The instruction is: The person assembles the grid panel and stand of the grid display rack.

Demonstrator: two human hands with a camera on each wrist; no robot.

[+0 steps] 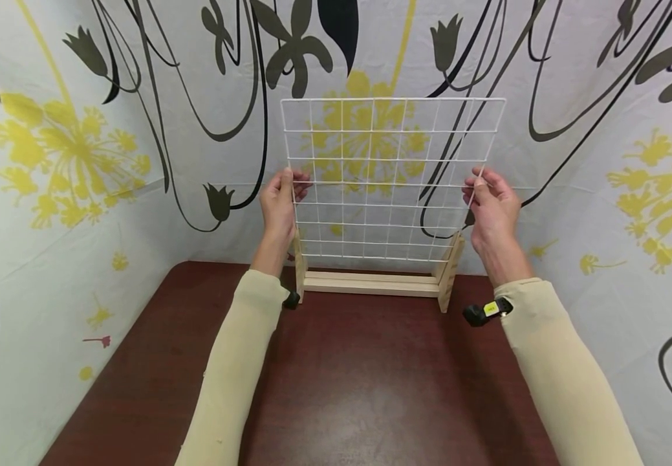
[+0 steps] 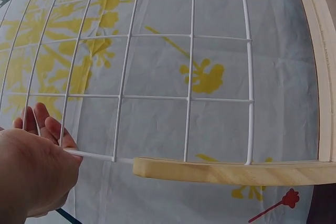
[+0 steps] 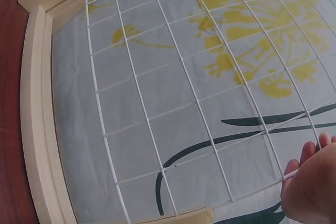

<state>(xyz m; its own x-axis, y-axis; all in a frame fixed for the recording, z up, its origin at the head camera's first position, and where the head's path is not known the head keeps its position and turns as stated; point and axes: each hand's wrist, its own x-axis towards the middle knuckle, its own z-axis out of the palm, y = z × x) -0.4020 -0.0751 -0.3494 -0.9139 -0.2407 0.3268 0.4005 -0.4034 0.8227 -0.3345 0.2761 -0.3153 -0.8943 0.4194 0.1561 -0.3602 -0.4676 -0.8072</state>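
Observation:
A white wire grid panel stands upright, its lower part between the two side pieces of a pale wooden stand. My left hand grips the panel's left edge, thumb in front and fingers behind. On the opposite edge my right hand pinches the wire at about the same height. In the left wrist view the grid's side wire meets a wooden side piece just beyond the hand. The right wrist view has the grid's lower wire apart from the stand's crossbar.
The stand rests near the back edge of a dark red-brown table. Patterned cloth with yellow and dark flowers hangs behind and at both sides. A black wrist camera is strapped at the right sleeve.

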